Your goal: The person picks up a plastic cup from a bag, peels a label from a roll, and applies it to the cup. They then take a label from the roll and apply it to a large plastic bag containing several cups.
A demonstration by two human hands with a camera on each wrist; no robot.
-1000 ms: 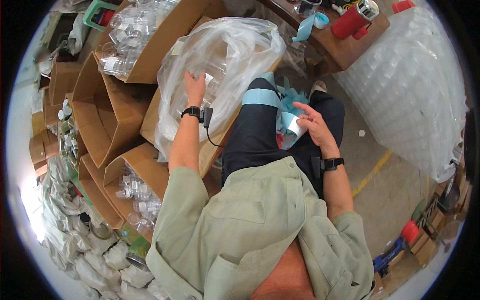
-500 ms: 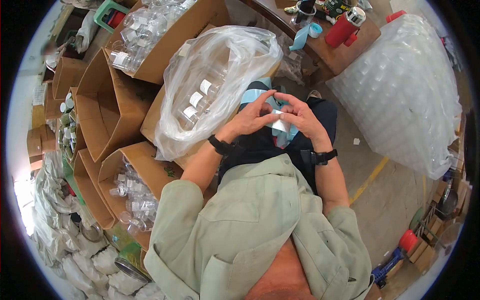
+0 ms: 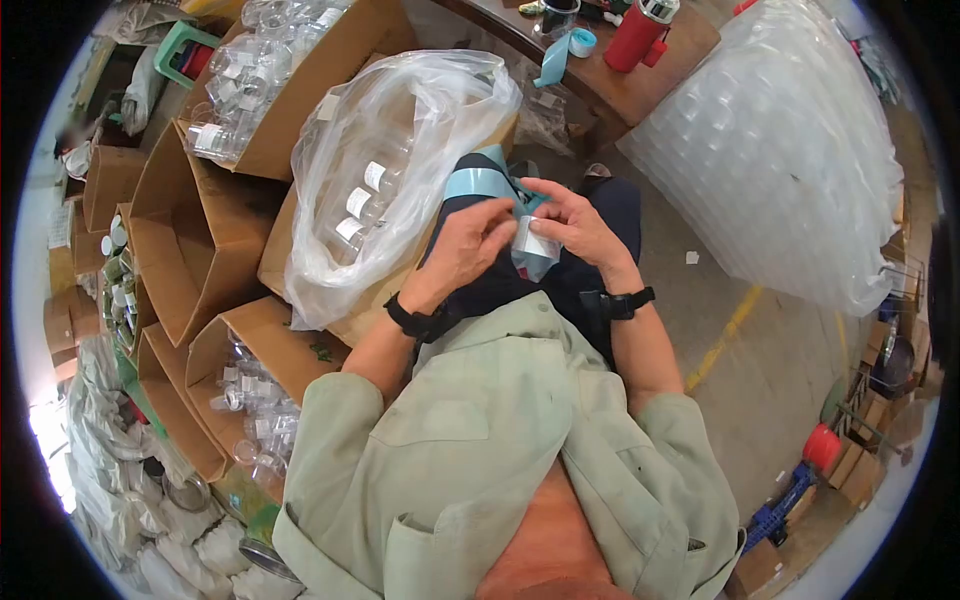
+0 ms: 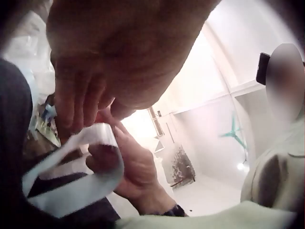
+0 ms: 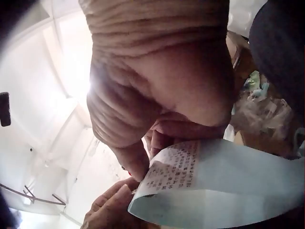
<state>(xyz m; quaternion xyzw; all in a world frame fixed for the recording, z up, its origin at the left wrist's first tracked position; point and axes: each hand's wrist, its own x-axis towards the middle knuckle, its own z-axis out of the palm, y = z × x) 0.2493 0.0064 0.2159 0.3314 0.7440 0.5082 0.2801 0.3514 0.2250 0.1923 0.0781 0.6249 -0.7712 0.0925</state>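
My right hand (image 3: 585, 228) pinches a light blue label strip (image 5: 224, 167) between thumb and fingers, over my lap. A white printed label (image 5: 174, 164) shows near the bend of the strip. From the other side my left hand (image 3: 465, 245) comes up with bent fingers, its fingertips right at the strip's edge in the right wrist view; I cannot tell whether they grip the label. In the left wrist view the strip (image 4: 71, 195) loops below these fingers. Several clear bottles (image 3: 360, 205) with white labels lie in a carton lined with a clear plastic bag (image 3: 320, 270), left of my lap.
Cartons of clear bottles (image 3: 240, 85) stand at left, around an open carton (image 3: 180, 235). A light blue band (image 3: 478, 182) crosses my thigh. On the wooden table (image 3: 660, 75) are a red thermos (image 3: 630, 40) and a light blue roll (image 3: 582, 42). A big bubbly plastic bundle (image 3: 770, 150) stands right.
My left hand has left the bottles in the lined carton and come over to the strip. Since half a second ago it has drawn slightly apart from my right hand, which keeps hold of the strip.
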